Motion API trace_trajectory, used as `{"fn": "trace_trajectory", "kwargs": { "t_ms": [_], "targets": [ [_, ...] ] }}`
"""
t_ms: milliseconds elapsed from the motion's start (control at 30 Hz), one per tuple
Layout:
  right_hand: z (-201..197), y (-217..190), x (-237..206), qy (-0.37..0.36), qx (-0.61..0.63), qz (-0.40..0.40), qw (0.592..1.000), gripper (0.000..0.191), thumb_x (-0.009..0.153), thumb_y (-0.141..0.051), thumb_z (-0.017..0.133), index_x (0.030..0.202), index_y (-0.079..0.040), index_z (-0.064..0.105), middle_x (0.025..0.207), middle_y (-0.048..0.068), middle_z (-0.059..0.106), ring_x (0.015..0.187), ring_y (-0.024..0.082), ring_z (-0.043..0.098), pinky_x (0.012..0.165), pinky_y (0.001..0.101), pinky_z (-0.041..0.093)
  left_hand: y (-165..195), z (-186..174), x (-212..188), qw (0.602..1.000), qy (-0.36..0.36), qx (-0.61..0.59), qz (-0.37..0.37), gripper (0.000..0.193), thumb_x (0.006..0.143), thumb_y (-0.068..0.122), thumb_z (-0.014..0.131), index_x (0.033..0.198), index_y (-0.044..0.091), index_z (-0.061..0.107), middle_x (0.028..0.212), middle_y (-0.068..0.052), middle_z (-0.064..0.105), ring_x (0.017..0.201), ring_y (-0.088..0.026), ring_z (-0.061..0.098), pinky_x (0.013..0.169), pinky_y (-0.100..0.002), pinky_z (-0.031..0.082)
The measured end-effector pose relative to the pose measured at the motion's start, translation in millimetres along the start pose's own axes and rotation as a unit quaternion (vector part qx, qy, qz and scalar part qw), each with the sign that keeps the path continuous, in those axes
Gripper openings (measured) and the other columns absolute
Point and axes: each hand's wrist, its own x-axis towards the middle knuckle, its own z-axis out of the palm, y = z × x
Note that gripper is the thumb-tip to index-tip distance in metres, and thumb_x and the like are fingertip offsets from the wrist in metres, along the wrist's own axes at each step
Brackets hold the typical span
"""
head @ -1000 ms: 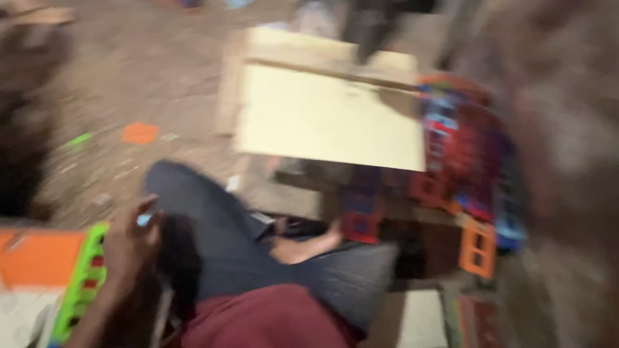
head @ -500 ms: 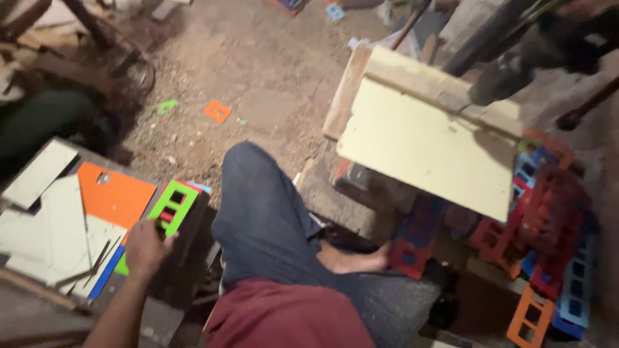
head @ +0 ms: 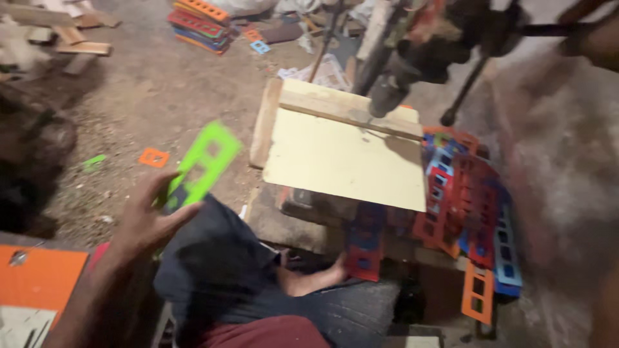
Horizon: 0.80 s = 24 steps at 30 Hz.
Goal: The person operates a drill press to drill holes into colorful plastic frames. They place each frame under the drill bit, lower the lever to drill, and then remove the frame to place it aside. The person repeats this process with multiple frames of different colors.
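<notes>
Left hand [head: 145, 219] now pinches the green slotted plastic piece [head: 201, 164] and has lifted it off the orange sheet [head: 39, 277], carrying it above the knee toward the pale board [head: 342, 158]. Pickup looks done. Right hand, top right, is blurred; cannot tell its state.

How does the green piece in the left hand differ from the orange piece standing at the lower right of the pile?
The green piece is bright green and blurred; the orange piece is orange and sharper. The green piece is held in the air, tilted, by the left hand; the orange piece stands upright against the pile, untouched. Both are flat plastic frames with rectangular cut-outs.
</notes>
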Motion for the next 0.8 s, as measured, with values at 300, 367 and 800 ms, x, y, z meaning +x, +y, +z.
{"fn": "trace_trajectory", "kwargs": {
  "t_ms": [300,367,800],
  "targets": [
    [-34,-26,-9,0.014,-0.023,-0.111,0.993,0.031,0.074,-0.011,0.087,0.104,-0.009,0.081,0.091,0.014,0.075,0.070,0.026,0.067,0.062,0.0410,0.054,148,112,100,0.896,-0.287,0.181,0.288,0.044,0.086,0.035,0.073,0.121,0.008,0.067,0.134,-0.014,0.065,0.122,-0.037,0.060,0.105,-0.047,0.045],
    [-38,-28,-13,0.028,-0.058,-0.127,0.990,0.033,0.071,-0.010,0.088,0.103,-0.009,0.082,0.093,0.014,0.076,0.070,0.027,0.068,0.064,0.0407,0.055,144,135,104,0.892,-0.278,0.195,0.298,0.039,0.084,0.042,0.075,0.106,0.009,0.072,0.123,-0.012,0.070,0.124,-0.031,0.062,0.107,-0.045,0.045],
    [-42,-40,-35,0.052,-0.121,-0.036,0.991,0.036,0.071,-0.019,0.089,0.106,-0.021,0.083,0.091,0.013,0.076,0.072,0.031,0.070,0.070,0.0435,0.056,130,186,118,0.935,-0.069,0.136,0.321,0.024,0.084,0.033,0.077,0.092,0.010,0.078,0.111,-0.012,0.075,0.116,-0.031,0.066,0.101,-0.040,0.049]
  ]
}}
